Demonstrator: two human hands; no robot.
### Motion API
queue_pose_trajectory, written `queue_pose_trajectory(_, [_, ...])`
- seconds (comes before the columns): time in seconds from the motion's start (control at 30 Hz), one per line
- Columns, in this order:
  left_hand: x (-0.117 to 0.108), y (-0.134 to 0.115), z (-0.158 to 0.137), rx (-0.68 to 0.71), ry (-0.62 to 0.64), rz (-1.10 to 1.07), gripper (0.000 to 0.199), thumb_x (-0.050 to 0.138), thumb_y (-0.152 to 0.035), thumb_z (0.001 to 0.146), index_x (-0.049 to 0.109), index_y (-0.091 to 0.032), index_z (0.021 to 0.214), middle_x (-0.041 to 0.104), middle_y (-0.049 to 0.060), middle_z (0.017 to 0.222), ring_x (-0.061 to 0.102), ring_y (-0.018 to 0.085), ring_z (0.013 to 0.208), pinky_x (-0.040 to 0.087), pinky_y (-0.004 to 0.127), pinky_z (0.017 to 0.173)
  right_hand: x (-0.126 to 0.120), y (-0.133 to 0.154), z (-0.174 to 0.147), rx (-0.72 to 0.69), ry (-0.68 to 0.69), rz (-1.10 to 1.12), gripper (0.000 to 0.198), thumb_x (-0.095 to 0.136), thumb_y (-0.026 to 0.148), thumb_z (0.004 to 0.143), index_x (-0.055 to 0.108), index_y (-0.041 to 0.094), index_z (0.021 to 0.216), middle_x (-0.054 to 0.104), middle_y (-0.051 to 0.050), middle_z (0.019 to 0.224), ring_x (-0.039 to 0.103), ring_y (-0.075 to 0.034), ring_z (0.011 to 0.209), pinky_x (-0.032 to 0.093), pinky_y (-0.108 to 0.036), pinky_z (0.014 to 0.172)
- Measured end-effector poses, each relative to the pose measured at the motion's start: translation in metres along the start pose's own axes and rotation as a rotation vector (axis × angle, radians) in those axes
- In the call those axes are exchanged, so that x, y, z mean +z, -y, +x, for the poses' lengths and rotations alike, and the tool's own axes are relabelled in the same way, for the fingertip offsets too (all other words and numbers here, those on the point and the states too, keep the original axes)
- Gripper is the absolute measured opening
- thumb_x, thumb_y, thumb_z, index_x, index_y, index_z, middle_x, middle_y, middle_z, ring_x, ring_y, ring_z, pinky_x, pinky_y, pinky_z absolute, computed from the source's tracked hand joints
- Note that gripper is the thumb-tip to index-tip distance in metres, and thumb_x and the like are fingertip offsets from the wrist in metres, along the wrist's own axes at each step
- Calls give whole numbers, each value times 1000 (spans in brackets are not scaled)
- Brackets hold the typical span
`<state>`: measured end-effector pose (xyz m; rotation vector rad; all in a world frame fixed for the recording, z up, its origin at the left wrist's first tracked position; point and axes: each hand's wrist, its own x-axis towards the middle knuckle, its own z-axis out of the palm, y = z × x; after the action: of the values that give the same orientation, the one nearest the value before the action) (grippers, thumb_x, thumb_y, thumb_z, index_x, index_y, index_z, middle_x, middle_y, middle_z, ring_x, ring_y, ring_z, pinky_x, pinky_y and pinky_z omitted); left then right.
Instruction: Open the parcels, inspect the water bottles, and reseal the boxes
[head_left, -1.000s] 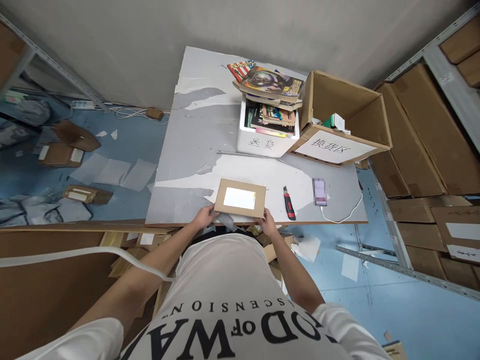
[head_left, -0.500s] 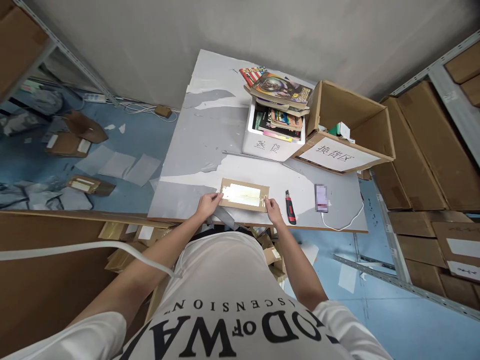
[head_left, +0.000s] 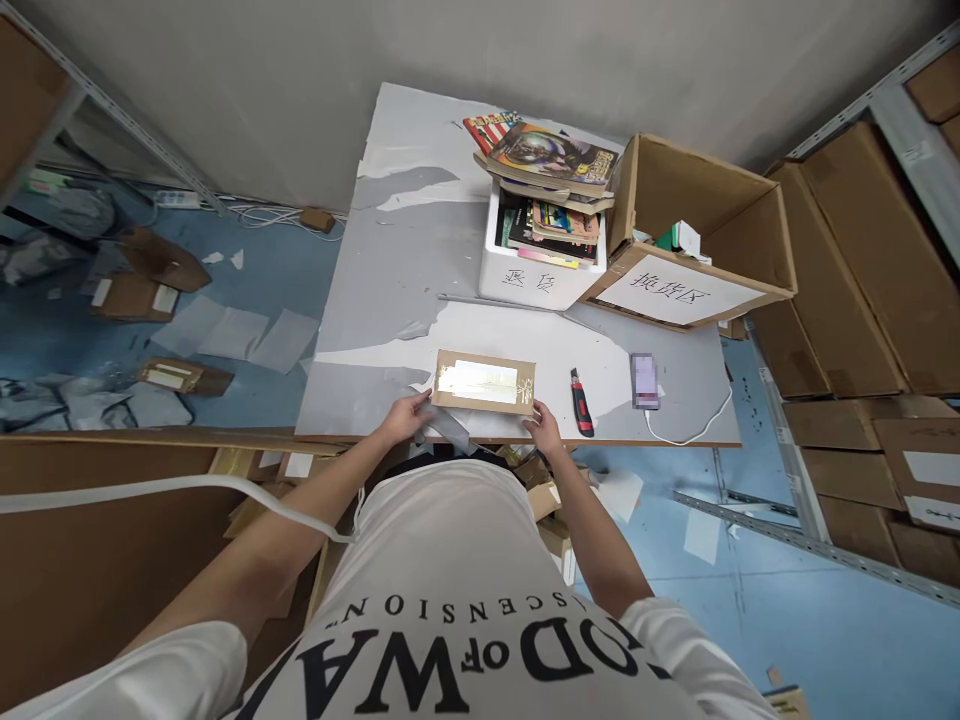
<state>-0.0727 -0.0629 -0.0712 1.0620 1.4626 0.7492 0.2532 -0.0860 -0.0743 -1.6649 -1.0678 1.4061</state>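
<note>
A small cardboard box (head_left: 517, 402), with a shiny white label on its upper face, is at the front edge of the table (head_left: 390, 250). My left hand (head_left: 406, 416) grips its left end near the lower corner. At the right end, my right hand (head_left: 543, 428) has its fingers round the lower corner, and part of them is hidden behind the box. A grey strip (head_left: 450, 428) of torn covering hangs at the table edge below the box. To the right of my right hand lies a red and black utility knife (head_left: 581, 408).
Behind the box, a white foam bin (head_left: 525, 280) holds stacked books (head_left: 555, 160). Beside it stands a large open carton (head_left: 712, 270) with a handwritten label. A phone (head_left: 644, 381) lies at the right on a charging cable (head_left: 690, 440). Shelves of cartons (head_left: 847, 290) flank the table.
The box's near side has tipped up a little and the box has shifted slightly left. Both hands have slid lower on its ends. My view has shifted slightly.
</note>
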Motion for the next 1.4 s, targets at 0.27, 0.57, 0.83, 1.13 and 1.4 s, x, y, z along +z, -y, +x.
queue_pose_trajectory(0.27, [6, -23, -5, 110, 10, 257, 50, 57, -55, 75, 73, -14, 97, 74, 7, 92, 63, 27, 94, 50, 32, 80, 2, 14, 4, -102, 74, -25, 37, 59, 40, 73, 52, 22, 104, 62, -9, 116, 56, -23, 110, 44, -39, 95])
queue_pose_trajectory(0.57, [9, -49, 10, 51, -222, 444, 47, 50, -51, 81, 68, -13, 58, 54, 0, 50, 57, 16, 63, 35, 23, 54, -8, 47, 18, -36, 9, -369, 40, 44, 62, 80, 50, 23, 76, 61, -2, 77, 54, -18, 74, 43, -31, 72])
queue_pose_trajectory(0.83, [8, -33, 24, -78, -117, 160, 37, 53, -46, 75, 72, -15, 71, 69, 5, 67, 64, 24, 82, 50, 30, 73, -13, 31, 28, 45, 110, -205, 37, 38, 55, 83, 55, 22, 84, 66, -4, 88, 60, -18, 83, 49, -34, 77])
queue_pose_trajectory(1.13, [3, 10, 1, 211, 155, 171, 74, 65, -35, 62, 53, -17, 133, 54, 10, 136, 45, 30, 130, 32, 43, 110, -14, -1, 6, -50, 251, -132, 72, 54, 15, 64, 38, 24, 133, 45, -9, 140, 44, -23, 129, 37, -47, 105])
queue_pose_trajectory(1.4, [15, 8, -5, 71, 92, 186, 83, 58, -54, 73, 39, -14, 143, 62, 10, 127, 56, 30, 118, 40, 40, 104, -1, 6, 5, -87, 211, -179, 64, 56, 23, 75, 32, 19, 134, 56, -12, 129, 54, -22, 117, 40, -42, 103])
